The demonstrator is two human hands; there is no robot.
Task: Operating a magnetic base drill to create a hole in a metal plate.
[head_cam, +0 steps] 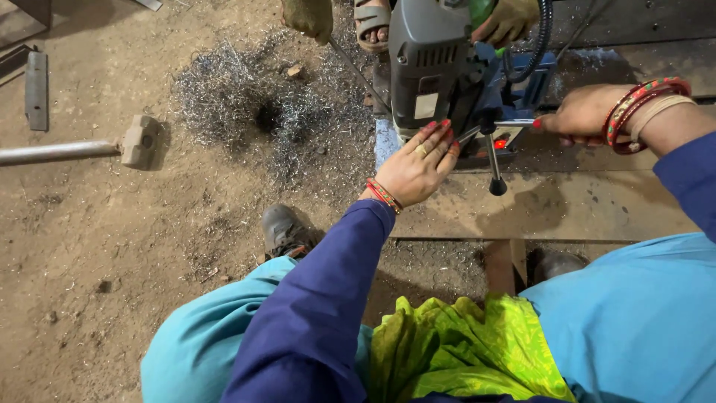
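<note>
Drill press (429, 71), grey-bodied magnetic type, sits upper centre of frame on a flat steel plate (582, 205) that runs across the right half. Left hand (419, 166) lies open and flat against the lower front of the drill body, fingers spread, not gripping anything; looks like it's steadying the machine. Right hand (585, 113) at upper right is closed around one spoke of the feed handle (492, 149); a second spoke with a black knob points down toward the plate, so the hub sits between both hands. A red indicator light glows at the base, just right of the left hand. Second person at the top edge: one gloved hand (507, 21) on top of the drill, another glove (309, 16) further left with a thin rod angling down from it, sandalled foot between them. Pile of curly metal swarf (253, 112) on the dirt floor left of the machine, consistent with chips being swept off the plate. Sledgehammer (138, 142) lies at the left edge, well apart. Wearer's shoes show at the plate's near edge.
</note>
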